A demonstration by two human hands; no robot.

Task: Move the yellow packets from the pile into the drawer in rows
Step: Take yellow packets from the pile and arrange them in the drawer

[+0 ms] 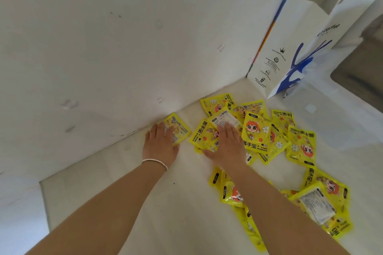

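Flat hands (159, 143) on glossy packets (257, 132)

Bare white surface (128, 203) is lying open under my forearms, so I am finding free passage on the left. The packet pile (261, 141) is crowding the right side, the wall (103, 47) is closing the back, and a paper bag (290, 47) is blocking the far corner.

Head camera, looking steeply down and forward

A single wide-angle view from above the white surface (186, 203), close over both forearms; it faces the wall corner; the paper bag (294, 47) stands at upper right, yellow packets (257, 132) just below it; no second view.
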